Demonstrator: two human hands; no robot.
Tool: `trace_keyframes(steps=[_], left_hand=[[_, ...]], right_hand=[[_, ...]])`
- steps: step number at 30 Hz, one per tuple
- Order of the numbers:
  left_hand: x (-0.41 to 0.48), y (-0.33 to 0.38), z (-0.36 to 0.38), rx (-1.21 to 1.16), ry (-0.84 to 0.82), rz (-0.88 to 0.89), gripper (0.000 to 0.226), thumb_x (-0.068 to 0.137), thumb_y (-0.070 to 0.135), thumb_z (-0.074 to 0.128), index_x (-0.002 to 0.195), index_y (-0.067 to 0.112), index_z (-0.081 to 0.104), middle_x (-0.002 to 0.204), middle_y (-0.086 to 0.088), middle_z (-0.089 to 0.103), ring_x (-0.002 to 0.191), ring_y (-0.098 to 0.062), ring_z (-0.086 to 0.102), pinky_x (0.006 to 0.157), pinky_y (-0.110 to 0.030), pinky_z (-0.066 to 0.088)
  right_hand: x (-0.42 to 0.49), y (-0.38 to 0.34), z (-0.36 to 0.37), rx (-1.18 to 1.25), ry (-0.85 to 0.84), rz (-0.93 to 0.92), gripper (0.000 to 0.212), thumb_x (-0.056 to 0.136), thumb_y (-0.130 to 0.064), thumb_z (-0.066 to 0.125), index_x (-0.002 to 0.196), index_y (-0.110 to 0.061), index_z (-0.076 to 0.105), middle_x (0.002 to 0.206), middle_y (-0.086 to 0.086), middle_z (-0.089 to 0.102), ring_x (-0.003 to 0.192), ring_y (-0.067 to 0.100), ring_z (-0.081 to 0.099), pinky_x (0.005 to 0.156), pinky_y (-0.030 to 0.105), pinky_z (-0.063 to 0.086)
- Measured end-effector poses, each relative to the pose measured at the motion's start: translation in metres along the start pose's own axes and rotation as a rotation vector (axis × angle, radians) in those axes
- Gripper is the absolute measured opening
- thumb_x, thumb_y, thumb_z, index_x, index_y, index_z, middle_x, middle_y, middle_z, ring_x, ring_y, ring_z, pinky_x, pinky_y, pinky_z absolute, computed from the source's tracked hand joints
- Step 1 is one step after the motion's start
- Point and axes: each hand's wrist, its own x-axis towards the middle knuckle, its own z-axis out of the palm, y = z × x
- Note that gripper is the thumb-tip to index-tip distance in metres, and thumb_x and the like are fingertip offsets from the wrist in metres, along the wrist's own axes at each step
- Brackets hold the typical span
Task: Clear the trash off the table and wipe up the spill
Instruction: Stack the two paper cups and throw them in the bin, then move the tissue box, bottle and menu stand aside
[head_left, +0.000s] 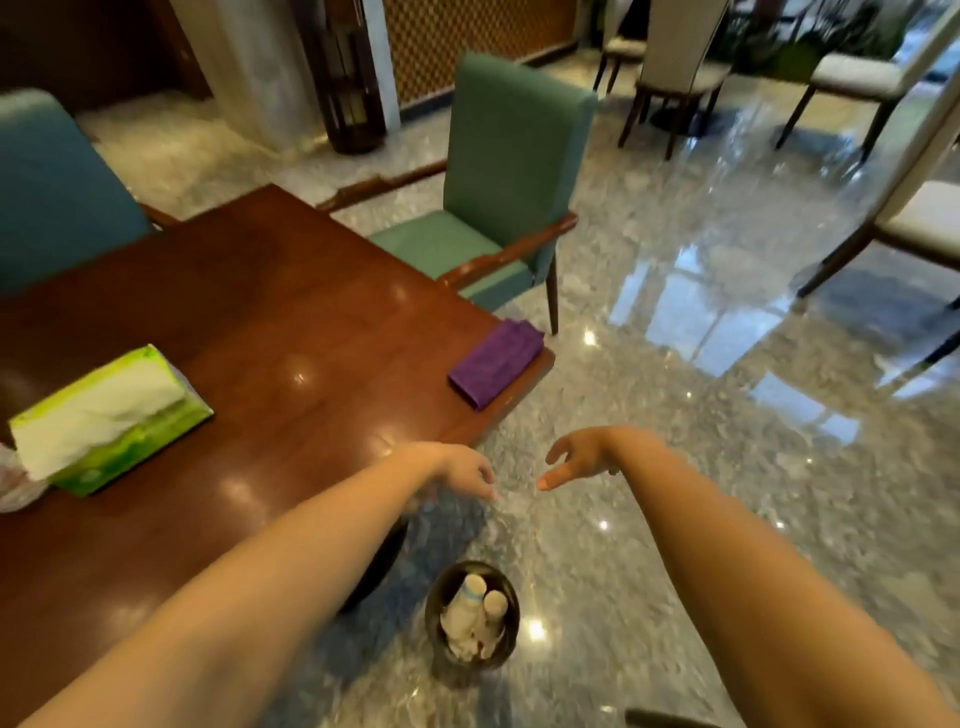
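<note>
A dark round trash bin (471, 618) stands on the floor beside the table's near corner and holds white bottles and crumpled paper. My left hand (462, 470) hangs past the table edge, above the bin, fingers loose and empty. My right hand (579, 457) hovers beside it over the floor, fingers relaxed, holding nothing. A folded purple cloth (496, 364) lies on the right corner of the brown wooden table (291, 312). A green tissue pack (106, 421) with white tissue sticking out sits at the table's left. No spill is visible.
A crumpled clear plastic piece (13, 478) lies at the table's far left edge. A green armchair (498, 187) stands at the far side, a blue chair (52, 192) at the left. More chairs (675, 67) stand on the glossy marble floor at the right.
</note>
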Motion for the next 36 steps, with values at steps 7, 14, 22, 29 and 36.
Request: trace_keyframes(steps=[7, 14, 22, 29, 36], left_hand=[[-0.091, -0.067, -0.046, -0.024, 0.167, -0.078, 0.052, 0.086, 0.053, 0.049, 0.13, 0.026, 0.047, 0.139, -0.002, 0.046, 0.121, -0.023, 0.05, 0.102, -0.048, 0.044], [-0.16, -0.143, -0.025, -0.069, 0.316, -0.241, 0.048, 0.093, 0.04, 0.048, 0.133, 0.014, 0.047, 0.14, -0.006, 0.049, 0.127, -0.023, 0.047, 0.105, -0.031, 0.036], [-0.224, -0.254, 0.017, -0.22, 0.462, -0.408, 0.049, 0.094, 0.037, 0.047, 0.135, 0.011, 0.044, 0.142, -0.008, 0.046, 0.127, -0.025, 0.047, 0.098, -0.027, 0.038], [-0.24, -0.344, 0.022, -0.303, 0.657, -0.487, 0.053, 0.092, 0.039, 0.049, 0.137, 0.011, 0.04, 0.143, -0.012, 0.045, 0.131, -0.029, 0.043, 0.107, -0.035, 0.036], [-0.224, -0.396, 0.019, -0.335, 0.944, -0.413, 0.085, 0.086, 0.037, 0.061, 0.147, 0.006, 0.012, 0.157, -0.013, 0.015, 0.146, -0.026, 0.013, 0.117, -0.032, 0.009]], right_hand=[[-0.051, -0.074, -0.049, -0.19, 0.116, -0.139, 0.071, 0.085, -0.054, 0.055, 0.144, -0.02, 0.034, 0.151, 0.001, 0.034, 0.136, 0.025, 0.036, 0.106, 0.037, 0.034], [-0.04, -0.169, -0.054, -0.23, 0.174, -0.306, 0.085, 0.08, -0.055, 0.062, 0.147, -0.022, 0.024, 0.155, 0.002, 0.026, 0.14, 0.027, 0.03, 0.114, 0.042, 0.03], [0.001, -0.305, -0.038, -0.428, 0.161, -0.471, 0.092, 0.078, -0.056, 0.064, 0.149, -0.021, 0.018, 0.157, 0.004, 0.021, 0.142, 0.026, 0.026, 0.115, 0.043, 0.029], [0.042, -0.414, -0.031, -0.571, 0.232, -0.614, 0.09, 0.079, -0.054, 0.064, 0.149, -0.02, 0.019, 0.155, 0.009, 0.024, 0.142, 0.031, 0.022, 0.115, 0.046, 0.025], [0.09, -0.47, -0.018, -0.585, 0.326, -0.724, 0.098, 0.075, -0.051, 0.069, 0.149, -0.016, 0.016, 0.158, 0.007, 0.018, 0.143, 0.031, 0.018, 0.118, 0.043, 0.021]])
